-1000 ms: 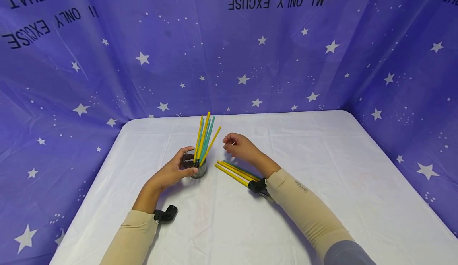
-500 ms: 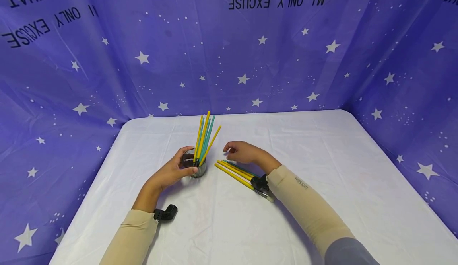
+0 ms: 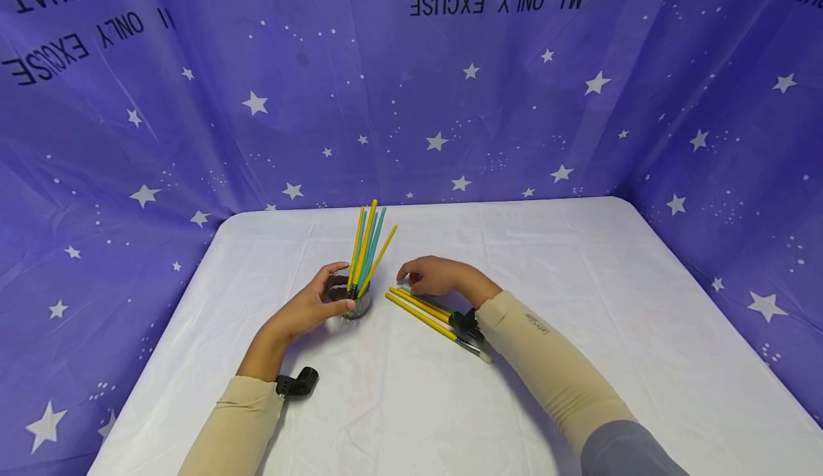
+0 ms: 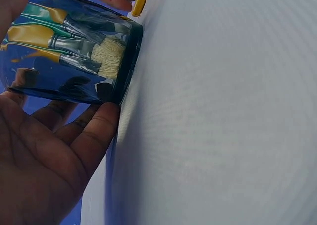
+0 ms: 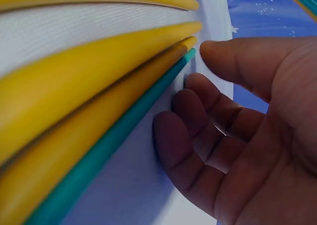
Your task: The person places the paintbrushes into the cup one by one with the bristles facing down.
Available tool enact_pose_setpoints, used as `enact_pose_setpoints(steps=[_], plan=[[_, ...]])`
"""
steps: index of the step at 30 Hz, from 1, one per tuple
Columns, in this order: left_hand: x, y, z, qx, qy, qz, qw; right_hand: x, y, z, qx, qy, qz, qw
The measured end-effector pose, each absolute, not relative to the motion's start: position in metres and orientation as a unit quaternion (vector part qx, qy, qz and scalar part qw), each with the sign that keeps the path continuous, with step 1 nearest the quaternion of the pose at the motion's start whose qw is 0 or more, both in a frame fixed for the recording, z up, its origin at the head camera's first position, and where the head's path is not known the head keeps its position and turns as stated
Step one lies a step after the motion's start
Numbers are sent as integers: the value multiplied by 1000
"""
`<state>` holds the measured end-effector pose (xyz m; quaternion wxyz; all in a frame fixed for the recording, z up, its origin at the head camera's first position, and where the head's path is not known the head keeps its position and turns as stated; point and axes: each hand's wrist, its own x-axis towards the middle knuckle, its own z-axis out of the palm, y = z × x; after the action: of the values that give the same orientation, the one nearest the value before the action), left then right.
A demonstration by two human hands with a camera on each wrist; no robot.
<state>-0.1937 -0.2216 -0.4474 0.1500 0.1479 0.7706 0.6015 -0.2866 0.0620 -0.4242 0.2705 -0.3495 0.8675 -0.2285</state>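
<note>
My left hand [image 3: 305, 313] holds a clear glass jar [image 3: 362, 309], thumb on the near side and fingers round the far side. Several yellow and teal paintbrushes [image 3: 363, 254] lean in it, handles up; the left wrist view shows their pale bristles [image 4: 109, 56] near the jar's base. My right hand [image 3: 437, 276] hovers low over more paintbrushes lying on the table. In the right wrist view, its thumb and bent fingers stand apart at the handle end of a teal paintbrush [image 5: 119, 128], gripping nothing. Yellow paintbrushes [image 5: 74, 81] lie alongside; the right wrist partly covers them in the head view.
A white cloth covers the table [image 3: 360, 404]. Behind it and at both sides hangs a purple curtain [image 3: 386, 104] with stars and lettering. Each wrist wears a black camera [image 3: 298, 382].
My right hand has come down and slightly nearer, closer to the handle ends of the lying paintbrushes. My left hand and the jar have stayed still.
</note>
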Motion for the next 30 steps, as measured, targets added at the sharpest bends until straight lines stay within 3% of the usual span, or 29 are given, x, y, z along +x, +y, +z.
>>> enact_pose_setpoints(steps=[30], plan=[[-193,-222,-448,153,771,601,148,-285,58,-429,-339,874,-223,267]])
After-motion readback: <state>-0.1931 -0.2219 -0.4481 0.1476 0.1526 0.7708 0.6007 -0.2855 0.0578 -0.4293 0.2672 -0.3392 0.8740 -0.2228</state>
